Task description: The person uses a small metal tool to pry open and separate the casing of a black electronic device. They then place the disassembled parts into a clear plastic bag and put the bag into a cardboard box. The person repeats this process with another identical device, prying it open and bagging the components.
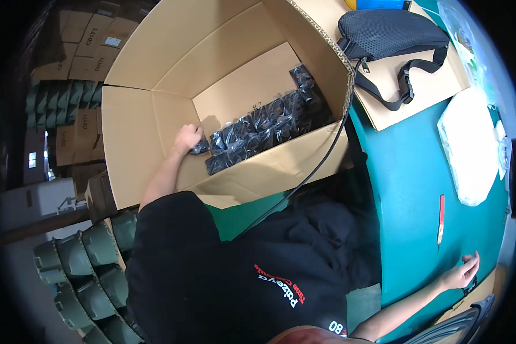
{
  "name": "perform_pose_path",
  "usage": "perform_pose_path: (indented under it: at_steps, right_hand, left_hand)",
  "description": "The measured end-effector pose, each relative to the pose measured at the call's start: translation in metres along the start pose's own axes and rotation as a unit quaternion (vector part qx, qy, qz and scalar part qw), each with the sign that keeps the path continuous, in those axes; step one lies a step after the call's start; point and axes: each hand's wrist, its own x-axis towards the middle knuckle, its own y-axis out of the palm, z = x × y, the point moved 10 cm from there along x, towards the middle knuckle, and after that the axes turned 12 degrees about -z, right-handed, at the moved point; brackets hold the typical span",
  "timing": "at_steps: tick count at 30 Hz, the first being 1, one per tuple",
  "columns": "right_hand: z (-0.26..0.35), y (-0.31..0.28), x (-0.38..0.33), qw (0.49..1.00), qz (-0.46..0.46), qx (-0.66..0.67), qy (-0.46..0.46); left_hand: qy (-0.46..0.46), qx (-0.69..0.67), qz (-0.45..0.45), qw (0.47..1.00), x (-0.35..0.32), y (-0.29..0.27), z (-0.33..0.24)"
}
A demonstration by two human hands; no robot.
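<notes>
Inside a big open cardboard box (229,63), my left hand (189,137) is closed on a black packet (200,147) in clear plastic wrap, at the left end of the box floor. Just right of that hand lie rows of similar black wrapped packets (258,129), along the near wall and up the right side. Far off to the right, my right hand (462,274) is over the green tabletop with its fingers bent and apart. A small dark item (470,285), partly hidden, lies beside this hand.
A red cutter knife (440,221) lies on the green table (407,229). Behind it are a white plastic bag (470,149) and a black mesh waist bag (393,34) on cardboard. A black cable (321,163) crosses the box's front. Green stacked tubs (77,258) stand at lower left.
</notes>
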Motion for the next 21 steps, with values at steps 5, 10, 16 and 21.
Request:
perform_pose_path:
  at_steps: [5, 10, 16, 21]
  right_hand:
    - [-0.001, 0.001, 0.002, 1.0, 0.006, -0.003, -0.016]
    - [0.004, -0.003, 0.0, 1.0, -0.004, -0.015, -0.012]
    - [-0.02, -0.014, 0.004, 1.0, -0.016, -0.014, -0.014]
    - [-0.034, -0.039, 0.017, 0.995, -0.095, 0.015, 0.005]
  left_hand:
    - [-0.014, -0.001, 0.012, 1.0, -0.009, 0.033, 0.007]
    - [0.091, 0.112, -0.103, 0.984, -0.024, 0.048, -0.011]
    - [-0.022, 0.067, -0.06, 0.996, -0.032, 0.06, -0.019]
    - [0.031, 0.066, -0.23, 0.97, -0.019, 0.003, -0.017]
